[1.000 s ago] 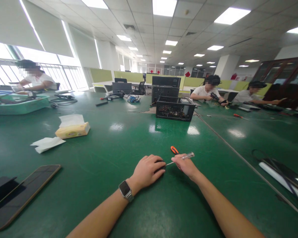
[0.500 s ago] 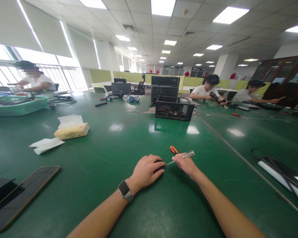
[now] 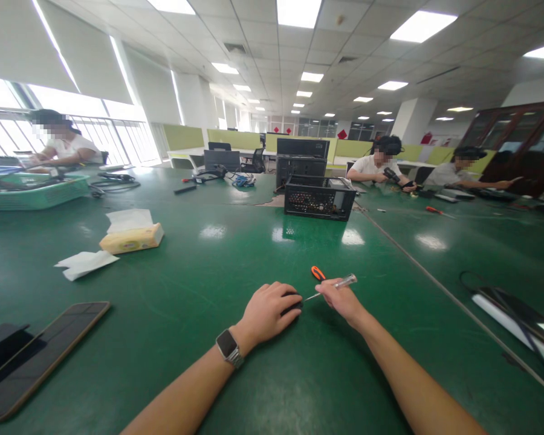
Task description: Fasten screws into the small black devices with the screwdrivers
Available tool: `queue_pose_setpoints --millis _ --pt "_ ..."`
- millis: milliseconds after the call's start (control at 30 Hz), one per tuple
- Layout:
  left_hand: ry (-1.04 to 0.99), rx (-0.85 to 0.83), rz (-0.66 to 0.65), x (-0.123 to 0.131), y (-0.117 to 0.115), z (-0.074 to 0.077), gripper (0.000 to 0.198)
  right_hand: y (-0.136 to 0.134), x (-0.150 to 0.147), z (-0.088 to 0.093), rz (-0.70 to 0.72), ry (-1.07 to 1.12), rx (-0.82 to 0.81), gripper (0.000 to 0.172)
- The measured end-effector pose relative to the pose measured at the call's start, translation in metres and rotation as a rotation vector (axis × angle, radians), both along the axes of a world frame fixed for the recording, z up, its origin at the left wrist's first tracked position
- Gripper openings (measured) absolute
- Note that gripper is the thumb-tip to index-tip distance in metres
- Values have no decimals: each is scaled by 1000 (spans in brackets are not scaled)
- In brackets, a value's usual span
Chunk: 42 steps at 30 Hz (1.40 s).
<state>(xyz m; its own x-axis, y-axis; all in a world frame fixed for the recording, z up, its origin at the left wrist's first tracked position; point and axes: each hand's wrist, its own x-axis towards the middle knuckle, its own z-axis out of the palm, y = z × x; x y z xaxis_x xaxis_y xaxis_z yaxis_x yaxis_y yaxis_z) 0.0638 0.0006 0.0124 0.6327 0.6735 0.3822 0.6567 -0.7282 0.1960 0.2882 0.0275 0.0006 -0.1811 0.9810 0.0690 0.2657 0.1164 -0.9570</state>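
My left hand [image 3: 269, 314], with a watch on its wrist, curls over a small rounded black object [image 3: 294, 305] on the green table. The fingers cover most of it, so its kind cannot be made out. A screwdriver [image 3: 346, 281] with a clear handle is held in my closed right hand [image 3: 342, 302]. Its thin shaft slants down to the left, with the tip at the right edge of the black object. Whether the tip touches it is hard to tell. Just behind my right hand lies a tool with an orange and black handle [image 3: 317, 273], partly hidden by the hand.
Farther back on the table [image 3: 199, 260] stands an open black computer case [image 3: 317, 199]. A tissue pack [image 3: 133, 238] and a loose tissue [image 3: 86, 264] lie left, above a phone-like dark slab [image 3: 49, 356]. A white-edged device [image 3: 517, 329] lies right. Several people sit around the table.
Both hands, the black object and the screwdriver keep nearly the same places. The view has shifted very slightly.
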Motion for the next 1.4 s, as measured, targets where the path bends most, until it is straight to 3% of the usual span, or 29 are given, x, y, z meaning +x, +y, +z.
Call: queue_pose_setpoints --millis 367,567,700,1033,1233,1400 --pt "-3 11 1 0 0 -1 27 0 -1 -2 23 -87 61 39" --pt "-2 -7 -1 0 0 0 27 0 -1 -3 18 14 -1 39" --pt "-2 -15 2 -1 0 1 27 -1 -1 -2 47 -38 28 39" --pt "92 31 -2 2 -6 11 27 -1 2 5 5 -31 6 39" --pt "73 52 -25 1 -3 5 28 -1 2 7 -95 -22 -16 36" --pt "37 65 -43 -2 1 -1 28 -3 -4 7 -38 126 -119 38"
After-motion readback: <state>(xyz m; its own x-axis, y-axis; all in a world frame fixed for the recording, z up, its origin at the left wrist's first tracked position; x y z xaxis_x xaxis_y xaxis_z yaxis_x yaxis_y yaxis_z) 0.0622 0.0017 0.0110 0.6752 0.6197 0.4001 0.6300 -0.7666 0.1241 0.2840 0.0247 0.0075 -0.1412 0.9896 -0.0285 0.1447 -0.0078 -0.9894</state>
